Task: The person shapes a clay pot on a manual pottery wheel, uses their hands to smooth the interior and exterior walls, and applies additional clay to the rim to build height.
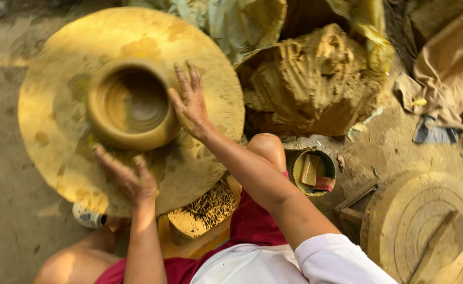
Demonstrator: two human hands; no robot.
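Observation:
A wet clay pot (130, 103) with a wide open mouth stands near the middle of a large round potter's wheel (58, 63) coated in yellow slip. My right hand (190, 101), smeared with clay, lies flat against the pot's right side, fingers straight and pointing away from me. My left hand (128, 178) hovers at the pot's near lower side, fingers spread and slightly blurred; whether it touches the pot I cannot tell. Neither hand grips anything.
A big lump of raw clay (310, 79) on plastic sheeting sits right of the wheel. A small round bowl (311, 171) with water and a tool stands by my knee. A round wooden disc (426, 226) lies at lower right. Crumpled cloth (442, 79) is at far right.

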